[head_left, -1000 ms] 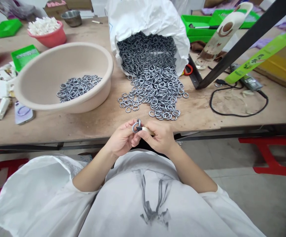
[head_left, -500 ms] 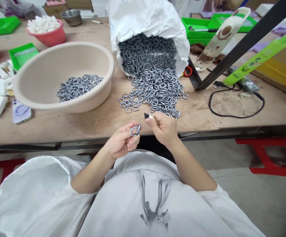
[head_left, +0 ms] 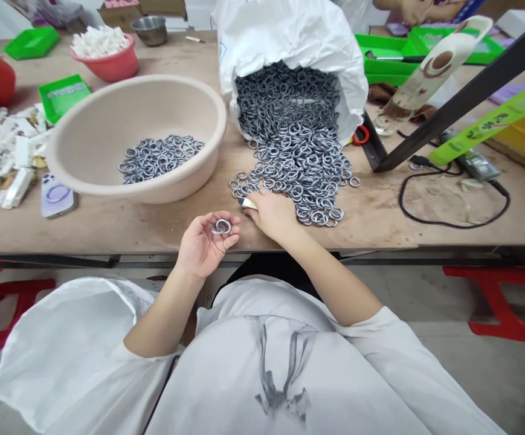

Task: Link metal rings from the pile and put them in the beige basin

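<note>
Here, left hand (head_left: 204,241) cradling steel rings (head_left: 221,227) — round, shiny

A small grey metal ring (head_left: 221,227) lies flat on upturned fingertips. At its two o'clock, a loose heap of matching grey metal rings (head_left: 296,169) spreads across the wooden tabletop.
</note>
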Demonstrator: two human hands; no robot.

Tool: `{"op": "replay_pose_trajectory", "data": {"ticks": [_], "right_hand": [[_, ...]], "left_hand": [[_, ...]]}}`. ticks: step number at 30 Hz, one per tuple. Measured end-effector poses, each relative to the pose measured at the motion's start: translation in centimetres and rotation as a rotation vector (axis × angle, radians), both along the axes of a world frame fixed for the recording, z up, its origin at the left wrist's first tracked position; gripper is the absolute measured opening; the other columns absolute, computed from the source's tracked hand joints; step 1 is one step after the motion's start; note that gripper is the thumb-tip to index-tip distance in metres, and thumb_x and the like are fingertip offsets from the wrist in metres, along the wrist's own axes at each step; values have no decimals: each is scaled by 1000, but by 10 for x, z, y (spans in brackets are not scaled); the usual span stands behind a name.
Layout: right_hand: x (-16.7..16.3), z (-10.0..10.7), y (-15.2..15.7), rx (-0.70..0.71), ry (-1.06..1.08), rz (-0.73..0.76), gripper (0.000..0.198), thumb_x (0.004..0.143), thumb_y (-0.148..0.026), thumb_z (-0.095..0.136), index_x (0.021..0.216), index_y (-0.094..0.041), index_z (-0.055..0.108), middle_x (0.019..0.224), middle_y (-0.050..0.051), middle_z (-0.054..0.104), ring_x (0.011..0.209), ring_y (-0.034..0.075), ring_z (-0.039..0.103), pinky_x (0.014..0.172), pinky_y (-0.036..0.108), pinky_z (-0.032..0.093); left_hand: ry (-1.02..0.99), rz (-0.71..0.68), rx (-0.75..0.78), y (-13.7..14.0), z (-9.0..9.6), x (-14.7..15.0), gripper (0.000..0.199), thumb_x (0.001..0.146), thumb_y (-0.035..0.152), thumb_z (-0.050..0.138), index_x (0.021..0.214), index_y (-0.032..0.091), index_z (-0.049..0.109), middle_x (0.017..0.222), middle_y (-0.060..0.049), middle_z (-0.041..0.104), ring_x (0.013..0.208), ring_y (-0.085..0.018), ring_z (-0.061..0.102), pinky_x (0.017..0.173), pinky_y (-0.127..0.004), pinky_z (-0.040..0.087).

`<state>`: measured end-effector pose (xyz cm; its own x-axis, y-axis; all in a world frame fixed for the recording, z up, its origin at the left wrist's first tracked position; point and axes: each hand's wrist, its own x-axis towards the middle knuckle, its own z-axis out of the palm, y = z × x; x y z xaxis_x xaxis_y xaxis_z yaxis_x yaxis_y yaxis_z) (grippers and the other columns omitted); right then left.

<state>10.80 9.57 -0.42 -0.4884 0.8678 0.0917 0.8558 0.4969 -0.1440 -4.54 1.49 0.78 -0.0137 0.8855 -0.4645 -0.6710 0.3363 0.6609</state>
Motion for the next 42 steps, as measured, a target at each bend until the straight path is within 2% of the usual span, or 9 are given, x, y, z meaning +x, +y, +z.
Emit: {"op": "replay_pose_trajectory", "data": {"ticks": [5,7,12,16,19,23,26,31,42], "right_hand": [[-4,-3,1,-58,41,52,22,96,-25,50,105,-18,69,109,13,71,95,27,66,73,34,42],[1,-4,0,-140,213,32,19,96,-24,51,99,-15,67,104,13,71,94,25,65,75,33,42],[22,0,-18,-714,1075,164,31,95,-46,54,82,-19,55,74,0,63,72,15,60,68,27,46],[27,4,-35,-929,1312,155,40,84,-57,67,81,-20,53,62,-6,54,55,10,54,56,23,46],[28,2,-42,-855,1349,111,43,81,-61,69,85,-20,56,66,-4,58,56,10,56,55,23,48],[31,-2,-49,-691,1263,78,47,79,-63,70,99,-22,59,70,-3,62,60,13,60,58,26,50],[35,-1,-53,-415,1130,39,43,86,-62,63,99,-21,62,74,0,63,67,15,60,63,28,46],[39,5,-63,4,800,164,51,98,-60,41,71,-20,57,67,2,55,63,14,48,61,29,33],[40,5,-65,50,660,243,49,100,-51,41,63,-20,47,59,-2,47,54,11,37,56,29,26]], "left_hand": [[35,10,49,4,-5,-1,24,84,35,64,75,14,60,68,0,61,55,-9,58,51,-20,55],[62,10,77,2,-8,1,27,80,37,71,73,15,57,62,4,51,51,-7,50,45,-18,48],[179,-128,148,-4,-14,17,34,76,45,77,84,15,62,61,3,50,51,-7,44,41,-16,40],[10,-448,142,-7,-12,31,44,82,59,67,82,15,60,60,2,49,51,-8,42,42,-17,38],[-80,-453,146,-9,-9,38,42,82,53,71,76,17,52,59,4,44,50,-6,39,42,-14,33],[64,-288,191,-11,-6,46,42,79,50,75,74,17,50,57,5,45,48,-5,37,40,-14,29],[120,-225,210,-12,-4,49,45,78,54,74,71,17,49,55,5,45,46,-5,36,40,-14,28],[133,-156,189,-12,0,51,50,72,57,78,68,17,47,53,7,42,44,-3,33,39,-15,26],[135,-139,118,-15,-2,50,54,63,56,84,70,16,49,51,8,44,42,-3,35,40,-14,27]]}}
